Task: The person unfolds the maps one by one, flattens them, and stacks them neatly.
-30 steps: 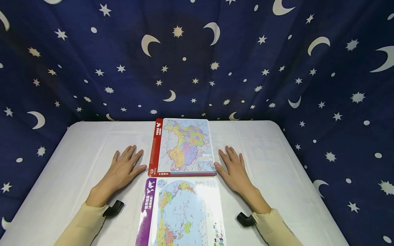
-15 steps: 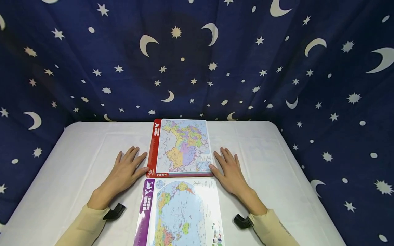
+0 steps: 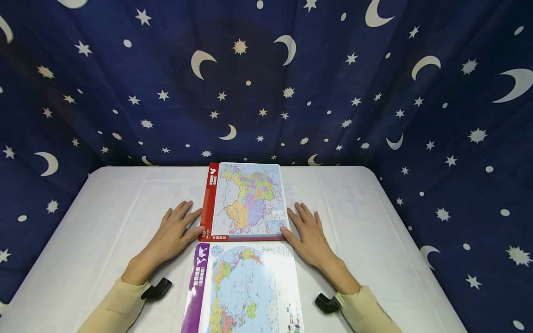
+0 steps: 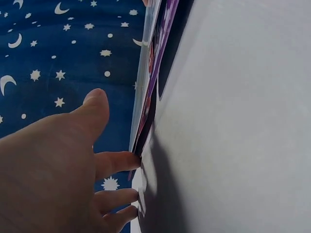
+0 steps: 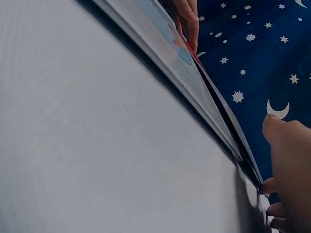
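White cloth covers the table (image 3: 366,217) under my forearms, running back to rounded far corners. Flat in the middle of its far half lies the red-edged map (image 3: 250,199), red strip along the left; bluish and dark red layers show at its near edge, how many I cannot tell. My left hand (image 3: 172,236) is at that strip, fingers loosely spread, the index fingertip touching the edge and the thumb raised clear by the near corner. My right hand (image 3: 310,236) matches it on the opposite side: fingers spread, index fingertip against the edge, thumb lifted. Neither one is clamped on anything.

Just on my side of it, between my forearms, is the purple-edged map (image 3: 245,296), whitened by glare on its right part and cut off by the bottom of the head view; whether the two maps touch I can't make out. From my left cuff (image 3: 114,307) and right cuff (image 3: 366,310), black wrist devices (image 3: 157,289) jut inward toward it. Dark blue curtain (image 3: 245,111), printed with moons and stars, hangs behind the table and on both sides.
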`<action>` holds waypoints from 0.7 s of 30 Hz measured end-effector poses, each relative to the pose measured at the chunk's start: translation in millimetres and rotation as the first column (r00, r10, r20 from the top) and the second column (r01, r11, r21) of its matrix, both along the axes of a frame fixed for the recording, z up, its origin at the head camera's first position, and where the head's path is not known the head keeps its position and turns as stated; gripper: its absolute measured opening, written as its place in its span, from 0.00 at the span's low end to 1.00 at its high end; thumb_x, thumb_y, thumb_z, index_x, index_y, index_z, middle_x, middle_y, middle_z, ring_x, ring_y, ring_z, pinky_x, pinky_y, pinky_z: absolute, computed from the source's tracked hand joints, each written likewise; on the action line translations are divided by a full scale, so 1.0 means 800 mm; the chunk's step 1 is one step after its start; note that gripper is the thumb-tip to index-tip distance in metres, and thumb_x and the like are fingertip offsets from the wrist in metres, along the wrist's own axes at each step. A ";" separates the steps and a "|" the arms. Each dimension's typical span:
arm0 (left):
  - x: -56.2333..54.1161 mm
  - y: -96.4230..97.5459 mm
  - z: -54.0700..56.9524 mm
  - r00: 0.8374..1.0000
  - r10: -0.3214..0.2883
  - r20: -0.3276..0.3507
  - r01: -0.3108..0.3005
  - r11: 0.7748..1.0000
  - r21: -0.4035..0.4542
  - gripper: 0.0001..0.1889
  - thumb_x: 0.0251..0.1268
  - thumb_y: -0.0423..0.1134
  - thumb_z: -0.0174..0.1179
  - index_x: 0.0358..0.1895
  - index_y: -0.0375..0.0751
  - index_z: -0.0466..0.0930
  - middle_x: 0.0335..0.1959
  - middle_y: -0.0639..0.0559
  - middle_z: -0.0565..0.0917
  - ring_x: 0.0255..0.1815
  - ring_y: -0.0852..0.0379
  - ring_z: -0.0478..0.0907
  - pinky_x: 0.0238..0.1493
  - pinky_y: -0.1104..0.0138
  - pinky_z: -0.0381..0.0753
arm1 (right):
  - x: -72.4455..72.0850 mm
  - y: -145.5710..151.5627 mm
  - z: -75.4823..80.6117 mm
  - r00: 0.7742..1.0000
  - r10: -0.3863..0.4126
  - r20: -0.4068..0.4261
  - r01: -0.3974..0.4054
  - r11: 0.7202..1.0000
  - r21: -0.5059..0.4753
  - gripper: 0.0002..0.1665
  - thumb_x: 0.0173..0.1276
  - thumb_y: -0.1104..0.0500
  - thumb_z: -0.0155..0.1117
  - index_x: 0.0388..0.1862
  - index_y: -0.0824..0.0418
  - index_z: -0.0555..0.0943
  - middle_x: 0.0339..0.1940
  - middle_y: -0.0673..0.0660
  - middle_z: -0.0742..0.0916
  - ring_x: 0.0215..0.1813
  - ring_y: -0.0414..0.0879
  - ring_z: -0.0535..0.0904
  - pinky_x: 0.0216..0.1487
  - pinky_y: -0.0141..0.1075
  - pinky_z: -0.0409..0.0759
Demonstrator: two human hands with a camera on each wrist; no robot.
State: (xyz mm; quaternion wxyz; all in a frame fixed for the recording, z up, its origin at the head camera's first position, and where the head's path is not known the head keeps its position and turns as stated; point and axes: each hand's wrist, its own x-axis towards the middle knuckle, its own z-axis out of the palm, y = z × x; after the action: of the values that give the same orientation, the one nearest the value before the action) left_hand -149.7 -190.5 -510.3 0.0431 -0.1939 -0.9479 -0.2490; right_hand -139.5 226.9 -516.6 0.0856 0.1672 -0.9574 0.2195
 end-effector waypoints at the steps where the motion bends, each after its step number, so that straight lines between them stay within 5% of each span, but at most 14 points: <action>1: 0.001 0.001 -0.001 1.000 0.002 0.003 -0.002 1.000 0.009 0.34 0.75 0.56 0.62 0.76 0.40 0.73 0.80 0.32 0.64 0.84 0.32 0.53 0.80 0.32 0.46 | 0.001 0.000 0.000 1.000 0.000 0.000 0.000 1.000 -0.003 0.42 0.79 0.37 0.59 0.80 0.61 0.70 0.84 0.66 0.66 0.86 0.64 0.56 0.80 0.72 0.47; 13: 0.001 0.008 0.000 1.000 0.014 -0.022 -0.012 0.994 0.106 0.33 0.74 0.52 0.65 0.73 0.34 0.75 0.77 0.32 0.69 0.80 0.31 0.61 0.78 0.35 0.56 | -0.001 -0.002 -0.001 0.999 0.020 -0.032 -0.022 0.998 -0.065 0.42 0.78 0.40 0.61 0.80 0.63 0.70 0.80 0.66 0.71 0.82 0.63 0.63 0.80 0.67 0.54; 21: -0.002 0.015 -0.007 0.999 0.041 -0.008 -0.037 0.958 0.285 0.29 0.74 0.49 0.66 0.70 0.35 0.77 0.70 0.38 0.77 0.76 0.39 0.67 0.76 0.41 0.63 | -0.002 -0.003 0.002 0.996 0.017 -0.085 -0.034 0.980 -0.195 0.42 0.72 0.45 0.71 0.79 0.60 0.72 0.55 0.58 0.84 0.60 0.51 0.74 0.60 0.48 0.74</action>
State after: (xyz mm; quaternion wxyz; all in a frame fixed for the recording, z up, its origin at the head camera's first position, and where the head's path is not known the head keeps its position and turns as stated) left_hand -151.4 -178.6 -515.8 0.0820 -0.1689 -0.9056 -0.3804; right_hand -140.9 224.2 -515.2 0.1386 0.1793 -0.9245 0.3066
